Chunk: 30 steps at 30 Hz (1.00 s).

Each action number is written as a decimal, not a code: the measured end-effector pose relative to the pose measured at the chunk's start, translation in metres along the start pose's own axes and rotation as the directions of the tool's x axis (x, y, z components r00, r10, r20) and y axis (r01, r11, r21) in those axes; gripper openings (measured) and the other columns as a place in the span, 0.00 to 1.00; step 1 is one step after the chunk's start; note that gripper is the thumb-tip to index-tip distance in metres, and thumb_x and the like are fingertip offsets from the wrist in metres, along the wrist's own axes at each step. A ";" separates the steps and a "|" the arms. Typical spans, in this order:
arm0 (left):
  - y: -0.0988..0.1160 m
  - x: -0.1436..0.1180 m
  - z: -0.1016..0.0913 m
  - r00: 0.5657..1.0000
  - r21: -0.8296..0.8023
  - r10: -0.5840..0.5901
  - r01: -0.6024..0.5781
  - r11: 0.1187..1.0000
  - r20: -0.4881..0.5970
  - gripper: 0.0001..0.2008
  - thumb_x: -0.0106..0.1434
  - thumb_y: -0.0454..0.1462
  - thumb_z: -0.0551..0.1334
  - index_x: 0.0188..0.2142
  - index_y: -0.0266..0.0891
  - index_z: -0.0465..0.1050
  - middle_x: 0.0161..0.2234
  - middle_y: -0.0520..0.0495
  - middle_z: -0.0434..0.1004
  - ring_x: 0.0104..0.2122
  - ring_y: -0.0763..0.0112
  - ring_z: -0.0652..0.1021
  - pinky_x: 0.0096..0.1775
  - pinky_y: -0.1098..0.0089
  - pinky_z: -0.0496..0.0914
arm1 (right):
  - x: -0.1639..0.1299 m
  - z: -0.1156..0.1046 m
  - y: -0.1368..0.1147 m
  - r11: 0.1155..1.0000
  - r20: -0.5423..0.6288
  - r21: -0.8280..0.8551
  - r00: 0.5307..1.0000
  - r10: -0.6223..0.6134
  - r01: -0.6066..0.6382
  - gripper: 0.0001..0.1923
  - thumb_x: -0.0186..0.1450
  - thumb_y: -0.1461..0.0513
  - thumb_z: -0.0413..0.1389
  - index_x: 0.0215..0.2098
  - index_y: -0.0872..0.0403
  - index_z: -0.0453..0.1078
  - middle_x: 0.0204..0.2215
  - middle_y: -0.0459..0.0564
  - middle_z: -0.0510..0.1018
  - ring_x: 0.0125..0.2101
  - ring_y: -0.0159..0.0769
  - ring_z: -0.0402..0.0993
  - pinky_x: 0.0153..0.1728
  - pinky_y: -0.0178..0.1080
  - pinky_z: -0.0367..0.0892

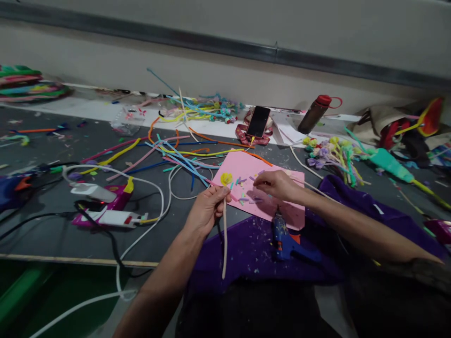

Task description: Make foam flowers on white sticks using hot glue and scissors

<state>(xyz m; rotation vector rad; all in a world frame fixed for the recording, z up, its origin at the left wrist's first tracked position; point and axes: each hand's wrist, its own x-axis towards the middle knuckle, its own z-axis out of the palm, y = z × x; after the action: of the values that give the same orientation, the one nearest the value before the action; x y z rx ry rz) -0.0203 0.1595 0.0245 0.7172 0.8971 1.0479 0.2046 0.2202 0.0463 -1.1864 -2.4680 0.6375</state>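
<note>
My left hand (pixel 207 206) is closed in a pinch on a pale pipe cleaner (pixel 225 244), whose free end hangs down past the table edge. Just above those fingertips shows a yellow fuzzy curl (pixel 226 178); whether it is joined to the pipe cleaner I cannot tell. Over the pink sheet (pixel 243 164), my right hand (pixel 276 184) has its fingers pinched together, and what lies between them is too small to make out. Short cut bits of purple, teal and yellow pipe cleaner (pixel 243 199) lie scattered on the sheet. A blue glue gun (pixel 287 244) rests on purple cloth (pixel 239 249) below the sheet.
Loose coloured pipe cleaners (pixel 183 157) spread to the left. A magenta power strip (pixel 109 211) with chargers and cables sits nearer the left edge. Behind are a phone (pixel 259 122) on a cable, a bottle with a red lid (pixel 312 117) and a fuzzy flower bundle (pixel 333 155).
</note>
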 end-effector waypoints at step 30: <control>0.001 -0.004 0.008 0.998 0.062 -0.030 0.033 0.998 -0.051 0.13 0.51 0.43 0.65 0.22 0.34 0.68 0.14 0.56 0.61 0.12 0.86 0.55 0.14 0.81 0.47 | 0.027 0.008 0.012 0.761 0.052 0.606 0.966 0.252 -0.231 0.13 0.59 0.59 0.50 0.41 0.57 0.65 0.18 0.41 0.69 0.16 0.26 0.65 0.17 0.30 0.63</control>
<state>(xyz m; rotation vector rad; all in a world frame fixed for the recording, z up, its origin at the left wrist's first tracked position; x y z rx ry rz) -0.0142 0.1557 0.0305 0.7290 0.9853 1.0174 0.1920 0.2461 0.0358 -1.2189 -1.8417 1.3511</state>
